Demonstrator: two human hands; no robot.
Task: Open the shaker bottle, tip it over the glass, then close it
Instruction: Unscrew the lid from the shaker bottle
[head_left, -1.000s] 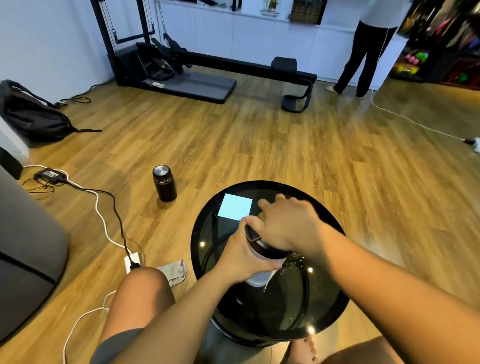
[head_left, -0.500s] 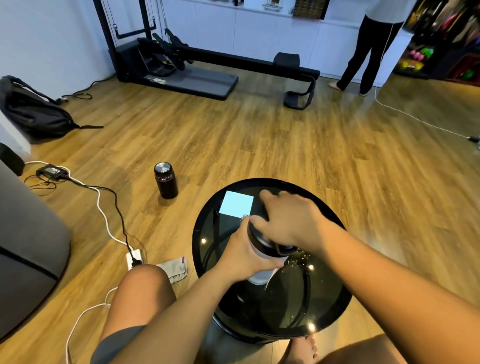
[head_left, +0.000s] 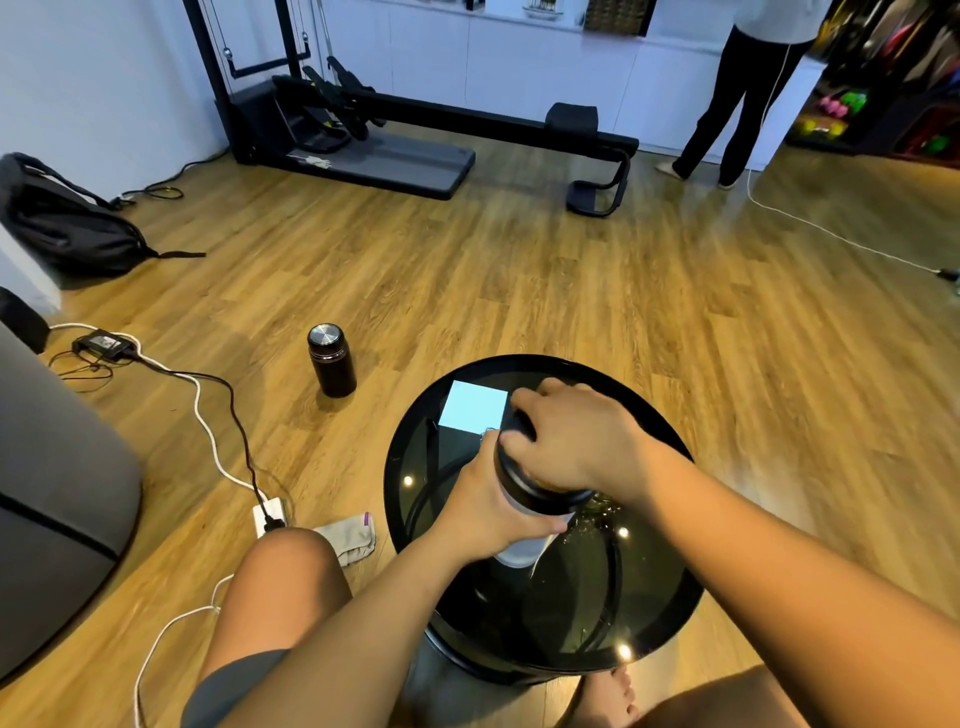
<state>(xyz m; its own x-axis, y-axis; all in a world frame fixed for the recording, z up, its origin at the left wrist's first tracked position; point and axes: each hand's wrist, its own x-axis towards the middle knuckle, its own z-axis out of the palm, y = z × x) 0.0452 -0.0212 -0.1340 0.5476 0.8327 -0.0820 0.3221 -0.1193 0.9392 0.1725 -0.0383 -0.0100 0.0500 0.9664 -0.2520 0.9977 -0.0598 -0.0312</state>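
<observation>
Round black glass table (head_left: 415, 467) bore the shaker bottle (head_left: 519, 553), upright near centre. Left hand (head_left: 488, 512) wrapped its smooth, probably slippery, rigid body; right hand (head_left: 576, 441) clasped the black lid (head_left: 524, 483), the proper twisting hold.

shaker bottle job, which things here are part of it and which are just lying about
In use: shaker bottle and its black lid, left hand, right hand, glass table.

Lying about: blue note, dark flask, backpack, charger, cloth.
</observation>
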